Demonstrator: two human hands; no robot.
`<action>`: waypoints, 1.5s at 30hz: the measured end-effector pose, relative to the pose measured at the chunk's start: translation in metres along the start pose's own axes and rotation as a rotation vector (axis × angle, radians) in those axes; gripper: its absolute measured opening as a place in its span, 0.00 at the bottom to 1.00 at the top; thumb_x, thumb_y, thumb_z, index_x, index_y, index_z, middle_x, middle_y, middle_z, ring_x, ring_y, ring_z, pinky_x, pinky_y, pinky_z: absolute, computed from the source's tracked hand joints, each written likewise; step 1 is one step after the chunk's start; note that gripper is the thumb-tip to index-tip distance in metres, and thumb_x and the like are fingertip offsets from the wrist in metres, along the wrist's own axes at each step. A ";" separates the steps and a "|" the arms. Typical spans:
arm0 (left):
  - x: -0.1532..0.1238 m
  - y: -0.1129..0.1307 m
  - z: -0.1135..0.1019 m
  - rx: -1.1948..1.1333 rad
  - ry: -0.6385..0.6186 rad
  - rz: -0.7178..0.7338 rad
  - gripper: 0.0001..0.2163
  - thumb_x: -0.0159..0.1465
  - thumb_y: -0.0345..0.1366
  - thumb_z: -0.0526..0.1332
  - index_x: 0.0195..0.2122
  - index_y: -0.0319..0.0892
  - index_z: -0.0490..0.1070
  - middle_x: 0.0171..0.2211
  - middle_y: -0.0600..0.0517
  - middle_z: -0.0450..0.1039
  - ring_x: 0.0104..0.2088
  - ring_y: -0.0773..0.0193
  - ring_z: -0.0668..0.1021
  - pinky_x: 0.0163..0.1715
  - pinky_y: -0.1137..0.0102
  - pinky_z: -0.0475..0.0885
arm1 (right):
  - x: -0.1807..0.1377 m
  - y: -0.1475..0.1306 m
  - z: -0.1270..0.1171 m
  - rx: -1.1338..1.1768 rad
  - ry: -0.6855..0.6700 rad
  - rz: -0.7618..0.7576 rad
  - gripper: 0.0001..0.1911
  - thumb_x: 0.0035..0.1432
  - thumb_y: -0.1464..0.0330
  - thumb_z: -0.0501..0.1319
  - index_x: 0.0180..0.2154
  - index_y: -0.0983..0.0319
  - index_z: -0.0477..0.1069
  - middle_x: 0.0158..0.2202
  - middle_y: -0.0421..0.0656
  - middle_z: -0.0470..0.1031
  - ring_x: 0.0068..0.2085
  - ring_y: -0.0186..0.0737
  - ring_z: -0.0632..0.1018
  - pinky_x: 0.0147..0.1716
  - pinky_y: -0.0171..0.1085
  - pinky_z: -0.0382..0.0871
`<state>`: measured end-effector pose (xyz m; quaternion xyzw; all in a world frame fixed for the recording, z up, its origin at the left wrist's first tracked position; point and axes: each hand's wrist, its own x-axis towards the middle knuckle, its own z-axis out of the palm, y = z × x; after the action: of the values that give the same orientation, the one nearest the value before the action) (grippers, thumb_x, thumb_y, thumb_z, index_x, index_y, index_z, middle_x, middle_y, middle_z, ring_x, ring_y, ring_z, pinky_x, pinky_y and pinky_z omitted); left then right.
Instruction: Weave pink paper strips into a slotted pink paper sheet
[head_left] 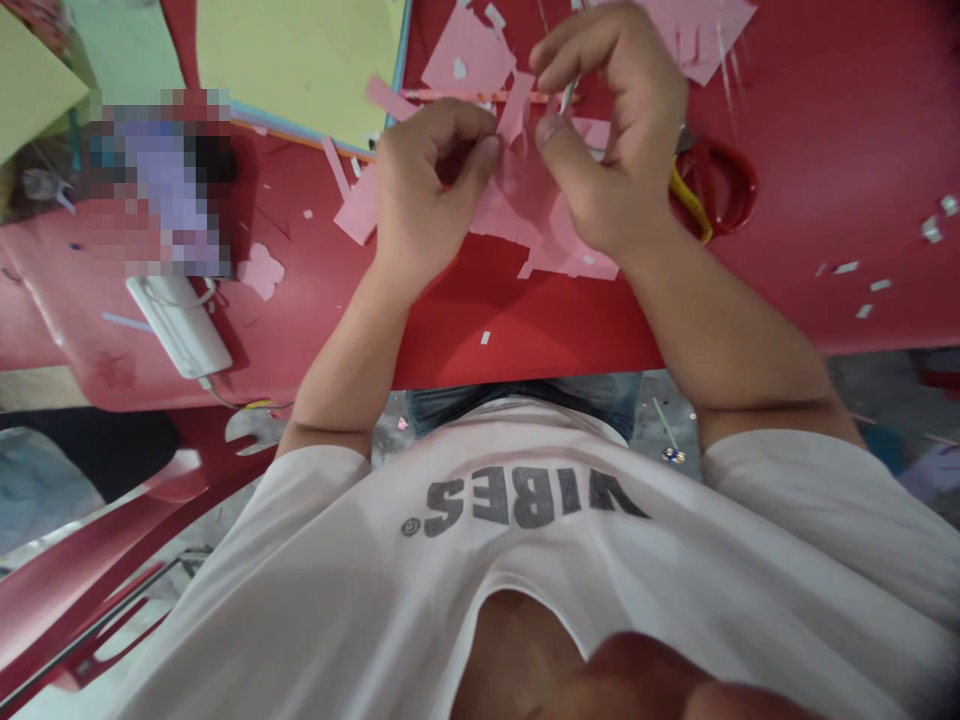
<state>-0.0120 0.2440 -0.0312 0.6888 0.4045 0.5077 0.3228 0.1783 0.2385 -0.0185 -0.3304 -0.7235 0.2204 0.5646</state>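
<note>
My left hand (pixel 431 190) is closed in a pinch over pink paper pieces; whatever is between its fingertips is too small to make out. To its right, my right hand (pixel 626 130) curls around a thin white curved piece (pixel 568 95), partly hidden by the fingers. A small pink paper strip (pixel 514 110) stands out between the hands. Beneath them lie cut pink paper sheets (pixel 502 215). An orange-pink pencil (pixel 450 96) lies crosswise behind the fingers. Scissors with red handles (pixel 739 190) rest beside my right wrist, their blades mostly hidden.
A stack of coloured paper (pixel 300 60) with yellow on top lies at the back left. A white power bank (pixel 184 330) with a cable sits near the left front of the red table (pixel 825 290). Paper scraps are scattered about. A red chair (pixel 142 510) stands at lower left.
</note>
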 end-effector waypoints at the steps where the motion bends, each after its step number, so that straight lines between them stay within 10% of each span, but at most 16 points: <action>1: 0.001 -0.001 0.000 -0.002 -0.004 0.016 0.13 0.64 0.51 0.67 0.33 0.48 0.77 0.27 0.54 0.72 0.25 0.67 0.68 0.24 0.64 0.59 | 0.002 0.000 -0.003 -0.002 -0.014 0.023 0.09 0.66 0.61 0.59 0.42 0.59 0.73 0.42 0.41 0.75 0.47 0.42 0.77 0.50 0.46 0.72; 11: 0.003 0.003 0.002 -0.066 -0.022 -0.003 0.07 0.58 0.33 0.67 0.30 0.57 0.78 0.24 0.56 0.73 0.21 0.64 0.68 0.21 0.63 0.57 | 0.009 -0.010 -0.014 0.117 -0.130 0.214 0.21 0.52 0.79 0.60 0.45 0.53 0.75 0.42 0.36 0.76 0.43 0.39 0.78 0.46 0.39 0.76; 28: 0.004 0.001 0.002 -0.150 -0.068 0.050 0.05 0.59 0.34 0.71 0.35 0.49 0.78 0.28 0.54 0.73 0.24 0.67 0.73 0.20 0.66 0.59 | 0.005 0.007 -0.010 0.194 -0.268 0.339 0.05 0.47 0.76 0.65 0.29 0.66 0.71 0.26 0.34 0.64 0.28 0.26 0.63 0.28 0.32 0.55; 45: 0.000 -0.002 0.005 -0.049 -0.039 0.068 0.10 0.58 0.31 0.67 0.38 0.55 0.77 0.28 0.54 0.73 0.25 0.63 0.73 0.23 0.65 0.63 | 0.005 0.009 -0.011 0.106 -0.331 0.380 0.14 0.45 0.72 0.69 0.22 0.56 0.64 0.23 0.34 0.58 0.26 0.34 0.59 0.26 0.40 0.51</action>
<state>-0.0077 0.2444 -0.0347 0.7037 0.3622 0.5146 0.3299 0.1901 0.2476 -0.0185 -0.3899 -0.7182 0.4114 0.4036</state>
